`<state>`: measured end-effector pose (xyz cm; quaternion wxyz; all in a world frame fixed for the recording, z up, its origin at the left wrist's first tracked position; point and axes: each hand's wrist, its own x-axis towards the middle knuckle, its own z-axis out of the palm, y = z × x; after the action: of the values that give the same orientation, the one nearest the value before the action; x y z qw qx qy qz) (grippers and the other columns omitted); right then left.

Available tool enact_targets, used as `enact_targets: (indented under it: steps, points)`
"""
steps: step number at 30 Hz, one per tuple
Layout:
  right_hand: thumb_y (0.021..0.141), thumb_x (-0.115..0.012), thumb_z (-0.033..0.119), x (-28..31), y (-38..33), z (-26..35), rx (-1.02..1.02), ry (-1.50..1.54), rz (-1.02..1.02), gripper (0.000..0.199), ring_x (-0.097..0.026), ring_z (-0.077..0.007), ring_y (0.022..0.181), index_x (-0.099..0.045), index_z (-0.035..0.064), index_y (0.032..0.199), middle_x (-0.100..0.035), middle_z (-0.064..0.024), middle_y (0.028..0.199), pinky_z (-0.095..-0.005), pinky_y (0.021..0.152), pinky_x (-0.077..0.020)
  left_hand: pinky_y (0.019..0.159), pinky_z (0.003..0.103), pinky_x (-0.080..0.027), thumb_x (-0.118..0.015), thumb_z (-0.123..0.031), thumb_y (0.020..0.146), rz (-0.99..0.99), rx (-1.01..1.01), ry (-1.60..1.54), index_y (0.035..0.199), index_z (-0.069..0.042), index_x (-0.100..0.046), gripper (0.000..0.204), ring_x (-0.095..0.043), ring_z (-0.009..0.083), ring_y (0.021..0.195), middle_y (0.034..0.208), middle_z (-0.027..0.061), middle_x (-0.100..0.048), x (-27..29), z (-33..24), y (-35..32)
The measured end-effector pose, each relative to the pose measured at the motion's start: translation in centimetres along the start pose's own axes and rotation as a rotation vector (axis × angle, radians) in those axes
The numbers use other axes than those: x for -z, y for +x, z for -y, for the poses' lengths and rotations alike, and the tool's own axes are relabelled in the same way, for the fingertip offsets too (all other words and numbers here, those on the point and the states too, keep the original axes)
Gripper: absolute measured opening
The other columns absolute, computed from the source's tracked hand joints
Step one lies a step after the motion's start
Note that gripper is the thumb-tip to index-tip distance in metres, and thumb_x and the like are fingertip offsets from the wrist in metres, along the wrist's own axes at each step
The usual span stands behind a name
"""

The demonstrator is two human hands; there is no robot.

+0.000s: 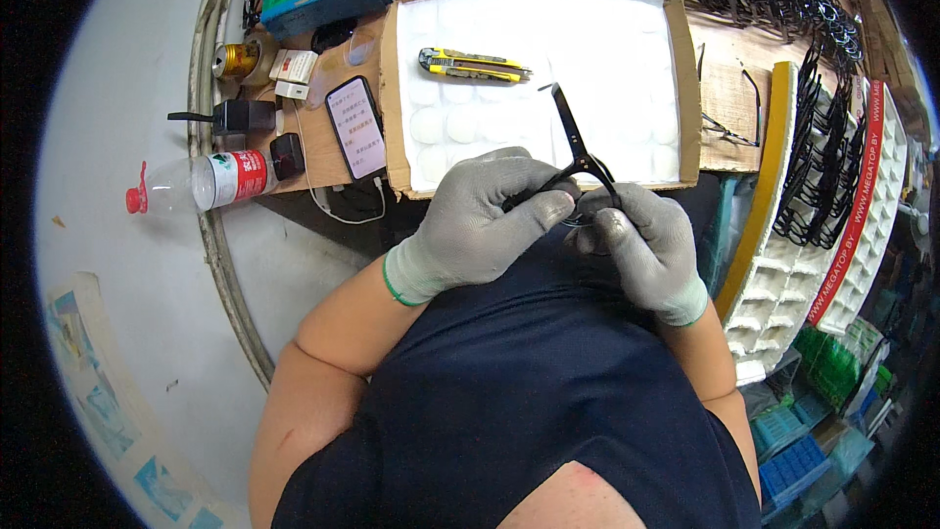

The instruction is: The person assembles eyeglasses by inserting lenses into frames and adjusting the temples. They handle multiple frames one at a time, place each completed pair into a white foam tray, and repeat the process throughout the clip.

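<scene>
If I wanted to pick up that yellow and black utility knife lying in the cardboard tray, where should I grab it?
Probably by the middle of its long body, from straight above. The utility knife lies flat on the white padding of the cardboard tray, lengthwise left to right, with bare padding along both long sides for fingers. Its blade state is too small to tell, so avoid the ends. Both gloved hands, left hand and right hand, hold a black eyeglass frame.

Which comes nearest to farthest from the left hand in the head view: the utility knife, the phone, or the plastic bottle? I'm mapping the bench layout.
From the left hand:
1. Phone, lying on the bench up and to the left of the hand.
2. Utility knife, yellow and black, on the white pad in the cardboard tray, above the hand; close to the phone's distance, so hard to call.
3. Plastic bottle, lying far left at the bench edge.
</scene>
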<state>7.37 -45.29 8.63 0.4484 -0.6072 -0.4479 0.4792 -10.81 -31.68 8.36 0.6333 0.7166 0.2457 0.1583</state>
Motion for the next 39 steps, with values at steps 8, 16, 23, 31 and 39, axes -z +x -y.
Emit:
enact_targets:
  steps: [8, 16, 23, 31, 39]
  points:
    - [0.099, -0.054, 0.007, 0.3, -0.1, -0.1, -0.001, -0.039, 0.008, 0.023, -0.070, -0.0158, 0.065, -0.069, -0.0073, 0.108, -0.072, -0.0119, 0.074, -0.0283, 0.062, -0.0550, 0.065, 0.028, -0.044, -0.071, -0.018, 0.094, -0.011, 0.077, -0.108, 0.097, 0.003, -0.075, 0.021, -0.057, 0.0120, 0.072, 0.079, 0.0065, -0.064, -0.7, 0.9, -0.2]
    - [0.098, -0.057, 0.010, 0.4, -0.3, -0.1, 0.051, 0.016, 0.020, 0.020, -0.064, -0.0152, 0.058, -0.071, -0.0038, 0.103, -0.070, -0.0073, 0.070, -0.0293, 0.057, -0.0519, 0.066, 0.029, -0.047, -0.071, -0.016, 0.093, 0.100, 0.009, -0.012, 0.098, 0.003, -0.073, 0.020, -0.058, 0.0126, 0.071, 0.079, 0.0082, -0.065, 0.4, -0.4, -0.2]
    - [0.098, -0.054, 0.020, 0.9, -1.0, -1.5, -0.069, 0.234, 0.169, 0.025, -0.063, -0.0170, 0.070, -0.070, 0.0005, 0.097, -0.071, -0.0087, 0.083, -0.0287, 0.070, -0.0506, 0.067, 0.031, -0.048, -0.071, -0.017, 0.094, 0.184, -0.059, -0.019, 0.099, 0.003, -0.072, 0.021, -0.063, 0.0192, 0.073, 0.083, 0.0125, -0.068, 0.9, -1.0, -0.3]
    - [0.100, -0.051, 0.019, 0.7, -1.4, -1.2, -0.153, 0.337, 0.148, 0.025, -0.066, -0.0174, 0.074, -0.067, -0.0003, 0.094, -0.070, -0.0094, 0.081, -0.0289, 0.072, -0.0524, 0.069, 0.029, -0.050, -0.073, -0.023, 0.092, 0.184, 0.036, -0.254, 0.104, 0.002, -0.075, 0.028, -0.066, 0.0175, 0.077, 0.084, 0.0117, -0.070, 0.4, -0.5, -0.8]
    - [0.098, -0.054, 0.013, 0.0, -0.4, 0.2, 0.024, -0.035, 0.017, 0.023, -0.065, -0.0165, 0.062, -0.070, -0.0036, 0.102, -0.069, -0.0088, 0.073, -0.0288, 0.062, -0.0524, 0.061, 0.029, -0.045, -0.070, -0.018, 0.094, 0.024, -0.007, 0.056, 0.096, 0.002, -0.073, 0.021, -0.059, 0.0141, 0.068, 0.077, 0.0087, -0.065, 0.0, -0.3, -0.9]
